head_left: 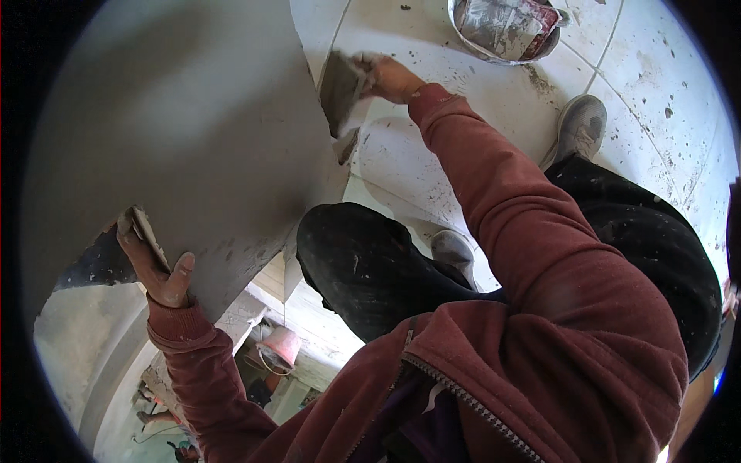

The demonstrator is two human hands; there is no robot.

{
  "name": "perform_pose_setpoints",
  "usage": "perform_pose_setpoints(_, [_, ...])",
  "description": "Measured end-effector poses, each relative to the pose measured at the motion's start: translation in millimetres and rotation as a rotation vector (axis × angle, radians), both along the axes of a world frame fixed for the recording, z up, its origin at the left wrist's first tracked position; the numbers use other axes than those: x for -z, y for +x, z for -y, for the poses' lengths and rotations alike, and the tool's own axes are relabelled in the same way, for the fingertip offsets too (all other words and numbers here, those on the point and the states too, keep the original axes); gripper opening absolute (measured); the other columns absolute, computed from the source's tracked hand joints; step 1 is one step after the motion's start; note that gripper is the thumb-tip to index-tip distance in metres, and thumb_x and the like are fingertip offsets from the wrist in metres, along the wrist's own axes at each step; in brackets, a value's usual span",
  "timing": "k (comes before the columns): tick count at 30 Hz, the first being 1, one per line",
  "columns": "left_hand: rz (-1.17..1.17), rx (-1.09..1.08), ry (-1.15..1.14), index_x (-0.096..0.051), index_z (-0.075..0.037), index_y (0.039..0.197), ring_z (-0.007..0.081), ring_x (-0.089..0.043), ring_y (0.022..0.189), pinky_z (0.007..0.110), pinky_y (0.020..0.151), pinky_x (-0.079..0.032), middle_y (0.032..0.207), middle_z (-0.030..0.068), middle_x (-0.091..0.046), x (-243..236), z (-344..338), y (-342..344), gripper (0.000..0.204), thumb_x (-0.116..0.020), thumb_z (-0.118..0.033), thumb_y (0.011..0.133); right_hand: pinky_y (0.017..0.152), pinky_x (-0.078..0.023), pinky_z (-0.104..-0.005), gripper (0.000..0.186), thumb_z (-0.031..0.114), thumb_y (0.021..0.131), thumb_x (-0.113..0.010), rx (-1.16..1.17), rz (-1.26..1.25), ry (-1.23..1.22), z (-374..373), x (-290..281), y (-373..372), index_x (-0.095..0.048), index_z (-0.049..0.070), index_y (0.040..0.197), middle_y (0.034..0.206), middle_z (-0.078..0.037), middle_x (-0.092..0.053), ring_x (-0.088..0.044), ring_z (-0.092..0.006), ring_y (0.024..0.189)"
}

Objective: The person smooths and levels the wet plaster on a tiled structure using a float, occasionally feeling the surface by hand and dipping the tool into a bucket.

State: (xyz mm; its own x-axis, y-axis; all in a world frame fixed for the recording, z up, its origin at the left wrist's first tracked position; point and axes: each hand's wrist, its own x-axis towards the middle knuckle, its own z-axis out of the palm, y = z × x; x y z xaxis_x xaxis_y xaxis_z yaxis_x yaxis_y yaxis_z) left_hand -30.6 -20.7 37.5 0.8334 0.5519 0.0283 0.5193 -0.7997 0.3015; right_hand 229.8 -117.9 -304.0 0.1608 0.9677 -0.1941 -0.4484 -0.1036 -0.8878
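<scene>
My right hand (388, 78) is closed on a flat grey plastering trowel (340, 91), held at the right edge of a big smooth grey plastered surface (193, 116). The trowel's handle is hidden by my fingers. Farther left and lower, my left hand (164, 274) is wrapped at the plaster's lower edge around a thin flat piece (149, 238) with a pale rim. My left thumb stands apart from the fingers. Beside that hand a dark speckled flat surface (96, 261) shows; whether it belongs to the same piece I cannot tell.
A round bucket (455, 29) with a smeared bag (505, 27) inside stands at the top on splattered white floor tiles (641, 85). My knee (347, 255) is near the plastered edge. A pinkish bucket (281, 345) and clutter show below, beyond my left forearm.
</scene>
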Motion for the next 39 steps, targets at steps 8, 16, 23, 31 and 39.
perform_pose_setpoints(8, [-0.018,0.022,0.03,-0.021,0.002,0.13,0.0286,-0.03,0.116,0.038,0.098,-0.022,0.125,0.0142,-0.029,1,-5,-1,0.1,-0.068,-0.053,0.061,0.075,-0.049,-0.0295,0.051,-0.007,0.064,-0.042,-0.168,-0.354,-0.123,0,9,-33,-0.045,0.0,0.115,0.108,-0.011,-0.052,-0.056,-0.0185,0.084])
perform_pose_setpoints(16, [0.01,-0.007,-0.052,-0.021,0.001,0.131,0.0263,-0.028,0.118,0.037,0.098,-0.021,0.126,0.0126,-0.028,4,-2,5,0.097,-0.069,-0.047,0.061,0.075,-0.05,-0.0295,0.041,-0.002,0.067,-0.047,-0.019,-0.237,0.201,-16,-46,34,-0.052,-0.001,0.108,0.108,-0.01,-0.053,-0.055,-0.0197,0.094])
perform_pose_setpoints(23, [0.033,-0.011,-0.021,-0.021,0.0,0.131,0.0253,-0.029,0.117,0.037,0.098,-0.022,0.126,0.0117,-0.029,4,-4,0,0.097,-0.069,-0.046,0.059,0.065,-0.045,-0.0256,0.032,0.001,0.07,-0.058,0.292,0.389,0.508,-11,-88,123,-0.054,0.004,0.102,0.097,-0.004,-0.053,-0.053,-0.015,0.079])
perform_pose_setpoints(31, [0.014,0.004,-0.022,-0.021,0.0,0.13,0.0258,-0.029,0.118,0.037,0.098,-0.022,0.126,0.0141,-0.028,5,-5,5,0.098,-0.068,-0.05,0.06,0.069,-0.05,-0.0295,0.048,-0.006,0.061,-0.044,-0.111,-0.3,-0.09,6,2,-11,-0.051,-0.003,0.109,0.105,-0.01,-0.055,-0.056,-0.0182,0.079])
perform_pose_setpoints(39, [0.008,-0.056,-0.032,-0.021,0.001,0.13,0.0275,-0.026,0.119,0.038,0.099,-0.02,0.128,0.0153,-0.025,4,0,6,0.101,-0.066,-0.057,0.06,0.066,-0.051,-0.0295,0.048,-0.007,0.061,-0.04,-0.185,-0.373,-0.083,3,-18,-12,-0.05,-0.003,0.108,0.108,-0.011,-0.053,-0.057,-0.0168,0.074])
